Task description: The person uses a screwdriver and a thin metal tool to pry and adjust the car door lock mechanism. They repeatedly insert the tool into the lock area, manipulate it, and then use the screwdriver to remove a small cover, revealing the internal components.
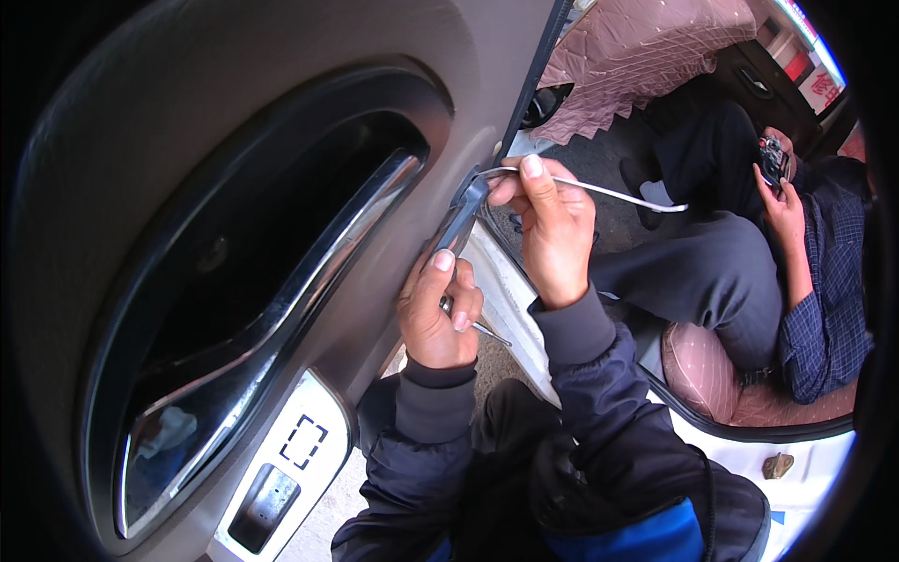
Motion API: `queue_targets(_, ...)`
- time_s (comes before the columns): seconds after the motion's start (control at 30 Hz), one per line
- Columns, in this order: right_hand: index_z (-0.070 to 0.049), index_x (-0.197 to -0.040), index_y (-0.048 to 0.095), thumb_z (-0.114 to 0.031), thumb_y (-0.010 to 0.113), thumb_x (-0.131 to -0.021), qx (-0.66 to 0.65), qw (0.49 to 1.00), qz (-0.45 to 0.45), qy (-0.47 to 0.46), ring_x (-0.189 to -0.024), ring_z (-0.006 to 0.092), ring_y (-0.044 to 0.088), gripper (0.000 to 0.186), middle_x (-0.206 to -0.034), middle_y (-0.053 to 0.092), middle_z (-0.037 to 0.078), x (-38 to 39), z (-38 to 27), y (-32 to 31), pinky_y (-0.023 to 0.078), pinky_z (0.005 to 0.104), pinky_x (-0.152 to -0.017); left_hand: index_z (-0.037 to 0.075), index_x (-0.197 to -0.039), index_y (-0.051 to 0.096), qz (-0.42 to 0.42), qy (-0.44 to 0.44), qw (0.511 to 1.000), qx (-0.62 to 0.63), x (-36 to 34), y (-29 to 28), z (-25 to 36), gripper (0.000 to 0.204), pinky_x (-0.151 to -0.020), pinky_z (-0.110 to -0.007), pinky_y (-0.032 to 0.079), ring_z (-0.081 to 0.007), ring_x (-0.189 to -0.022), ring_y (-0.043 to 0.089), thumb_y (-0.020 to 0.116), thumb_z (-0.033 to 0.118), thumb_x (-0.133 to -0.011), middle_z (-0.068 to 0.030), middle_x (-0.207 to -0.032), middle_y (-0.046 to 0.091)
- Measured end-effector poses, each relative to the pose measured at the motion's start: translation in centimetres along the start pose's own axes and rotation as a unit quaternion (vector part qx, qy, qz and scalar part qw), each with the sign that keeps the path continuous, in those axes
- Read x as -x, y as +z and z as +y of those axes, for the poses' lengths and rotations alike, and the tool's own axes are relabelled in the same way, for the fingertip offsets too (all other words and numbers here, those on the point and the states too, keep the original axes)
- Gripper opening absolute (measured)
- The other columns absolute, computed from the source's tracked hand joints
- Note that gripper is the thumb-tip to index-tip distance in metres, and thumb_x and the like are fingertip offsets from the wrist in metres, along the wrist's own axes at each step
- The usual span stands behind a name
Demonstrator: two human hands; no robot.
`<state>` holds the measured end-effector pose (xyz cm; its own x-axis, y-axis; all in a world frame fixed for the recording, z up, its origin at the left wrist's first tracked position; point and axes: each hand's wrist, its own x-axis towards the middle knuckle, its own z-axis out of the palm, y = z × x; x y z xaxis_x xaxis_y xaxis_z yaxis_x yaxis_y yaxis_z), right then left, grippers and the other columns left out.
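Nearest, across the left side: a brown car door, with a black recess edged in shiny trim and, lower down, a white panel. Reaching up from below in dark sleeves. Holding a thin metal tool in the curled fingers of the left hand, with the thumb against the lower end of a dark grey piece at the door's edge. Pinching a long silvery rod between thumb and fingers of the right hand, with one end at the top of that piece. Cannot tell whether touching it or tucked inside. Just beyond, a white sill. Farther right, a person on a pink cushion, with a small dark gadget in hand. Farthest, a pink quilted cover.
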<state>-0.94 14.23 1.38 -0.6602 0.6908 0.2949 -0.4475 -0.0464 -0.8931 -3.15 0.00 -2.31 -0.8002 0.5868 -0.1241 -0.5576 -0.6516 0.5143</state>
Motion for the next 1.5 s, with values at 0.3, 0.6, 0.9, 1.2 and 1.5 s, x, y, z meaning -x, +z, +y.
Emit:
queue_targets(0.3,0.003,-0.095,0.071,-0.021,0.062,-0.105,0.075,0.990,-0.111,0.043,-0.082,0.0133,0.066,0.027,-0.073,0.068,0.006,-2.9,-2.1,-1.4,0.051,0.0285,-0.082,0.001,-0.124,0.067,-0.007,-0.003,1.000,0.002,0.0,0.2,0.1,0.033,-0.043,-0.021,0.029,-0.0052,-0.044,0.036,0.060,0.024,-0.103,-0.0030,-0.073,0.057)
queue_targets(0.6,0.005,-0.107,0.072,-0.022,0.066,-0.104,0.091,0.995,0.034,-0.013,-0.083,0.0111,0.065,0.028,-0.083,0.073,0.007,0.8,-1.2,1.0,0.050,0.0259,-0.081,0.000,-0.125,0.066,0.014,-0.006,1.000,0.005,0.0,0.4,0.1,0.034,-0.043,-0.020,0.030,-0.0052,-0.044,0.036,0.059,0.025,-0.103,-0.0026,-0.071,0.056)
queue_targets(0.9,0.006,-0.117,0.068,-0.015,0.064,-0.105,0.033,0.988,0.104,-0.106,-0.088,0.0158,0.067,0.025,-0.088,0.071,0.010,2.8,1.2,2.7,0.053,0.0322,-0.088,-0.001,-0.127,0.064,-0.008,0.002,1.000,0.009,0.0,0.2,0.0,0.038,-0.042,-0.020,0.031,-0.0052,-0.044,0.037,0.060,0.027,-0.103,-0.0018,-0.070,0.053)
queue_targets(1.2,0.009,-0.120,0.064,-0.029,0.062,-0.106,-0.088,0.994,0.059,-0.012,-0.097,0.0197,0.070,0.040,-0.094,0.074,0.012,2.0,1.6,0.9,0.054,0.0363,-0.097,-0.001,-0.127,0.065,-0.015,0.002,1.000,0.009,-0.2,0.2,-0.2,0.039,-0.043,-0.020,0.031,-0.0052,-0.044,0.037,0.060,0.028,-0.102,-0.0022,-0.071,0.055)
queue_targets(1.5,0.007,-0.121,0.064,-0.029,0.061,-0.107,-0.132,0.990,0.025,0.052,-0.098,0.0210,0.070,0.039,-0.098,0.074,0.015,0.4,1.1,0.0,0.055,0.0355,-0.096,0.000,-0.126,0.066,-0.006,-0.001,1.000,0.003,-0.1,0.1,-0.2,0.036,-0.044,-0.020,0.031,-0.0058,-0.044,0.037,0.059,0.027,-0.102,-0.0028,-0.071,0.056)
